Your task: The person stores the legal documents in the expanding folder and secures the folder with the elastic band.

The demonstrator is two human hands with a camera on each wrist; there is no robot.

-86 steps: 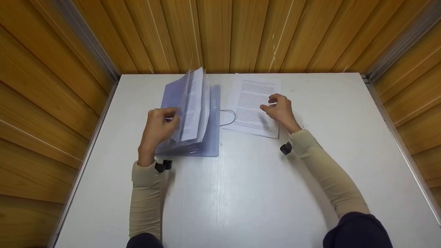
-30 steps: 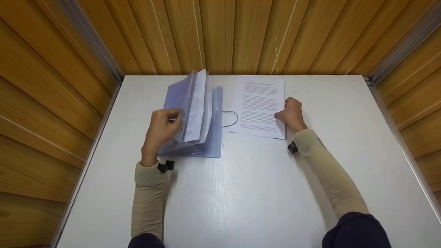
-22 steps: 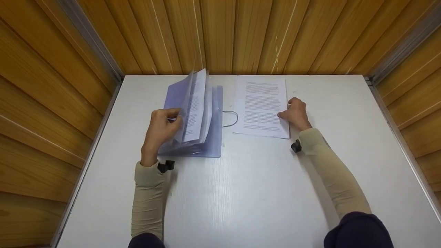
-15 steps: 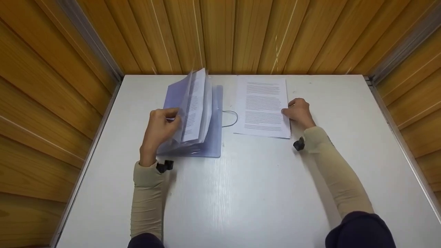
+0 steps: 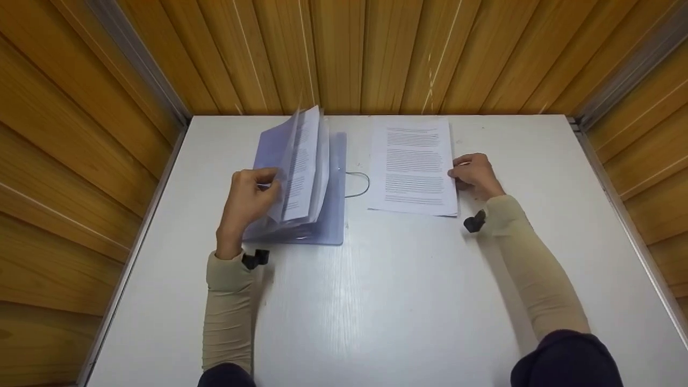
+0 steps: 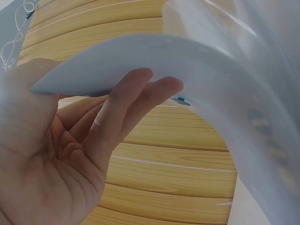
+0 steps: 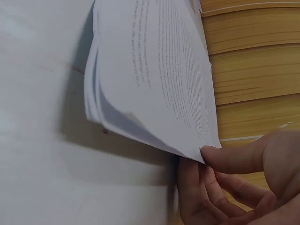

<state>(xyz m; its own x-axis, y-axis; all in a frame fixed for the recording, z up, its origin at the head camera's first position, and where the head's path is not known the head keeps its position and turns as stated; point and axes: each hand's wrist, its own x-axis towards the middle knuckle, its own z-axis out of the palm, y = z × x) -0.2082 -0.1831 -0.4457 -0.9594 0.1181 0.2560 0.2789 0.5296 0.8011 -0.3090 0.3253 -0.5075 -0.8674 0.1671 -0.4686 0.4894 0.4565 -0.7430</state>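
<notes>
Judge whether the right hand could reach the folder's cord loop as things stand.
Likely yes: the loop sticks out uncovered between the folder and the papers, though the right hand, pinching the papers, may need to let go first.

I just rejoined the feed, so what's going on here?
A person's left hand pinches a raised clear sheet of the open folder on the table. The right hand pinches the edge of the printed papers, which are to the folder's right, outside it.
</notes>
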